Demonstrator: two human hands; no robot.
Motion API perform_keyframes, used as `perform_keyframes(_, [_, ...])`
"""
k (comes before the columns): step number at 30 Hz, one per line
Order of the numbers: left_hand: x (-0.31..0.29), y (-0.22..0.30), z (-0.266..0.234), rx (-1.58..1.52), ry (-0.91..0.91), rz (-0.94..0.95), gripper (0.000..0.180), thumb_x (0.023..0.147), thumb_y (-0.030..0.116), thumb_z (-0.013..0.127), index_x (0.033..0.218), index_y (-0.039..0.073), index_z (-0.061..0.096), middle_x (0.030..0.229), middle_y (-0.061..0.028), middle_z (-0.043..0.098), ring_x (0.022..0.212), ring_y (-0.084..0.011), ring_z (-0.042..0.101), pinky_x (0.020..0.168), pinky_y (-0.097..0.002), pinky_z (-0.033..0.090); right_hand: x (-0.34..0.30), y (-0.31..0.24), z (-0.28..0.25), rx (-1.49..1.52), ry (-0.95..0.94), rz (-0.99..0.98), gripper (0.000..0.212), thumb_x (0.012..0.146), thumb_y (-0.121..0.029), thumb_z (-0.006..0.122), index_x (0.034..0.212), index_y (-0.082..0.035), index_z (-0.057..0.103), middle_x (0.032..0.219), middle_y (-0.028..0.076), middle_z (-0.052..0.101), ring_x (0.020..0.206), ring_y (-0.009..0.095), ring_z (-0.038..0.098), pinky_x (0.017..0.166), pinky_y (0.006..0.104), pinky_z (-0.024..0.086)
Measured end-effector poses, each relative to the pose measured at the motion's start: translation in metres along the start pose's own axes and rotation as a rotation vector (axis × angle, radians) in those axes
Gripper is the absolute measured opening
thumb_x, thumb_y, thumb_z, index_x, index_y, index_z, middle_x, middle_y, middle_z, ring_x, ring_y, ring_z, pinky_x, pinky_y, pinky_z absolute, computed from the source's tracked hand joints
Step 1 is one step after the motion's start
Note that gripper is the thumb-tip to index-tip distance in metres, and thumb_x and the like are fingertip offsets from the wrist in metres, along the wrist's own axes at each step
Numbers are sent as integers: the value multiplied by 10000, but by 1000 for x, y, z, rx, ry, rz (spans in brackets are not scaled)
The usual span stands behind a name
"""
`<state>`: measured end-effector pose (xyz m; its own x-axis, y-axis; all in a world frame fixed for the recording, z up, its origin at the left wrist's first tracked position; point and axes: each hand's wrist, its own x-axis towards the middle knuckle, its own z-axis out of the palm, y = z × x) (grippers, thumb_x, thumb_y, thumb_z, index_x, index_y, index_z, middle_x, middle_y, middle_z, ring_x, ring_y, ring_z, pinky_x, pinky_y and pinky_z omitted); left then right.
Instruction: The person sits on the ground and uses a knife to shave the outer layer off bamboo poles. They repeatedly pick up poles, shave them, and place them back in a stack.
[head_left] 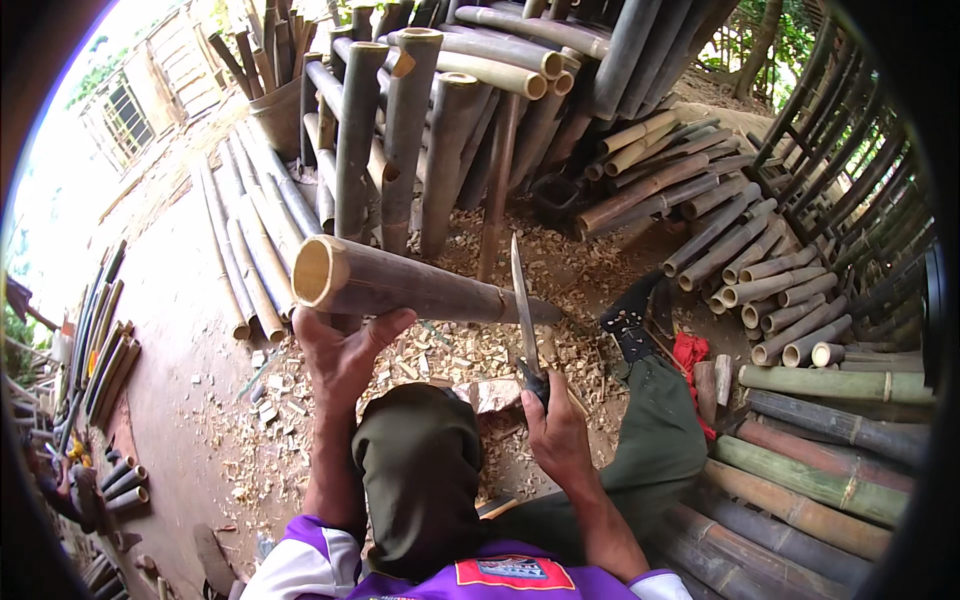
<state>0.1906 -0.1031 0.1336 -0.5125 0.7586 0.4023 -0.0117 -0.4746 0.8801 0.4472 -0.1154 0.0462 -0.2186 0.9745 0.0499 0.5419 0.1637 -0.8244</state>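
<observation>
A thick, dark bamboo pole (pixel 420 288) lies across in front of me, its pale cut end toward the left. My left hand (pixel 345 350) supports it from below near that end, thumb along the near side, the other fingers mostly hidden behind it. In my right hand (pixel 556 425) is a knife (pixel 526 320), gripped by its dark handle, with the long blade pointing up and away. The blade stands upright beside the pole's narrower right part; whether they touch, I cannot tell. Below the blade, a pale wooden block (pixel 495 394) sits between my legs.
Wood chips (pixel 440 355) cover the ground around my legs. Upright bamboo poles (pixel 405 140) stand ahead. Cut bamboo lengths (pixel 770 280) are stacked at the right, above green and brown poles (pixel 810 475). A red cloth (pixel 690 355) lies near my right leg. More poles (pixel 260 215) rest at the left.
</observation>
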Motion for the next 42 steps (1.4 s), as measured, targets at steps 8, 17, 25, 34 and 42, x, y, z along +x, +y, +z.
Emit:
perform_keyframes(8, [-15, 7, 22, 254, -100, 96, 521, 709, 166, 987, 1082, -41, 688, 969, -95, 756, 852, -162, 725, 768, -321, 594, 7, -52, -27, 57, 275, -282, 332, 1054, -233, 590, 1262, 11, 505, 876, 294, 682, 835, 484, 699, 662, 546, 518])
perform_keyframes(17, [-14, 10, 50, 314, -138, 141, 510, 711, 185, 987, 1079, -17, 697, 949, -88, 769, 850, -163, 734, 763, -328, 594, 26, -5, -19, -77, 157, -64, 293, 1044, -221, 580, 1196, 6, 474, 786, 263, 669, 729, 494, 681, 607, 565, 507])
perform_keyframes(25, [-18, 3, 61, 385, -79, 138, 474, 690, 152, 988, 1043, -9, 715, 960, -87, 772, 877, -166, 745, 795, -323, 608, 40, 52, 3, -293, 44, 144, 336, 1034, -266, 593, 1186, 14, 483, 845, 285, 693, 769, 463, 709, 610, 534, 535])
perform_keyframes(34, [-19, 1, 45, 140, -277, 122, 699, 723, 62, 942, 1301, -80, 576, 1248, -173, 667, 1118, -245, 680, 922, -391, 601, 5, -14, -47, -4, 209, -33, 269, 1030, -213, 615, 1112, 14, 496, 823, 263, 666, 743, 491, 672, 605, 541, 519])
perform_keyframes(42, [-18, -2, 53, 133, -335, 195, 776, 676, 117, 944, 1326, -63, 560, 1242, -189, 662, 1120, -280, 667, 956, -425, 566, 31, 57, -24, -332, 54, 168, 301, 1034, -279, 591, 1122, -7, 497, 812, 267, 681, 748, 462, 697, 621, 539, 535])
